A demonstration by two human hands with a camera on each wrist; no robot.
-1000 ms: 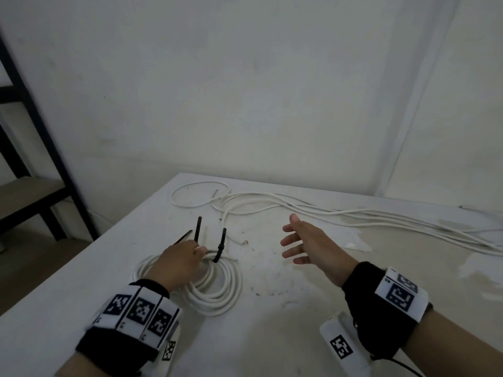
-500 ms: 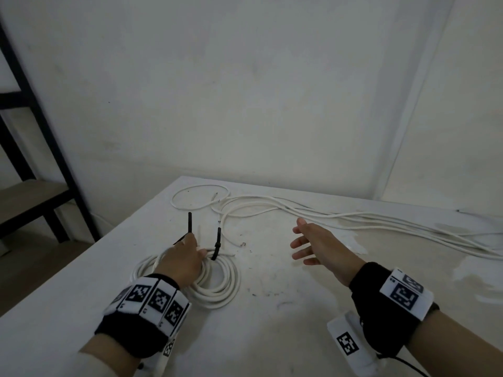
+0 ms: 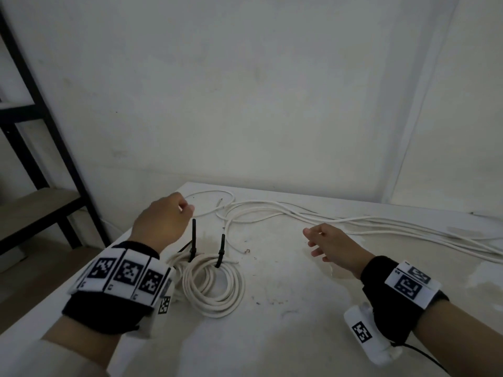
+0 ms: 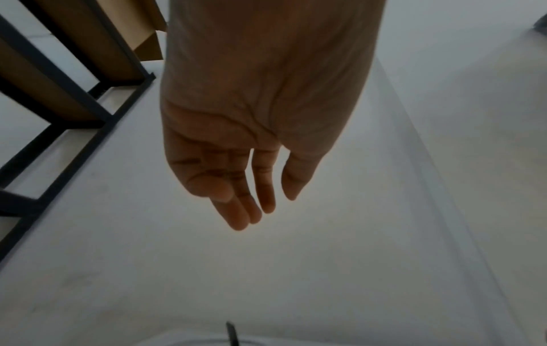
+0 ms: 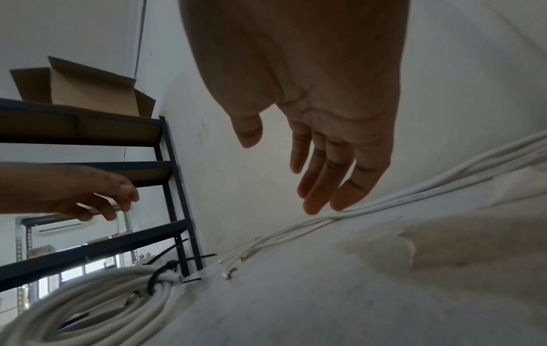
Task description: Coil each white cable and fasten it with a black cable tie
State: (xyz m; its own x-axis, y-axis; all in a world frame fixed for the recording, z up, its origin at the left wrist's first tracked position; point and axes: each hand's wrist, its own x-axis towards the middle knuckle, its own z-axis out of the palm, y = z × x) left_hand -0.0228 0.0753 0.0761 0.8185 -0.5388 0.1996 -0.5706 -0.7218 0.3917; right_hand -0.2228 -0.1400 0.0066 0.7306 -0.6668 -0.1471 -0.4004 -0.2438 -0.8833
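A coiled white cable (image 3: 215, 287) lies on the white table (image 3: 294, 330), bound by two black cable ties (image 3: 193, 240) (image 3: 221, 248) whose tails stand upright. My left hand (image 3: 174, 216) hovers above and beyond the coil, touching nothing. In the left wrist view that hand (image 4: 257, 206) hangs with relaxed fingers and an empty palm. My right hand (image 3: 315, 240) floats open to the right of the coil. Its fingers (image 5: 322, 187) spread just over the loose white cables (image 5: 414, 194). The right wrist view shows the coil (image 5: 97, 302) with a tie (image 5: 157, 278) round it.
Several loose white cables (image 3: 381, 224) run from the table's far left corner towards the right edge. A black metal shelf rack (image 3: 40, 115) stands left of the table, with a cardboard box (image 5: 80, 89) on it. White walls close the back and right.
My left hand has let go of the coil and its tie and has risen towards the table's far edge. My right hand has drifted a little right, still open.
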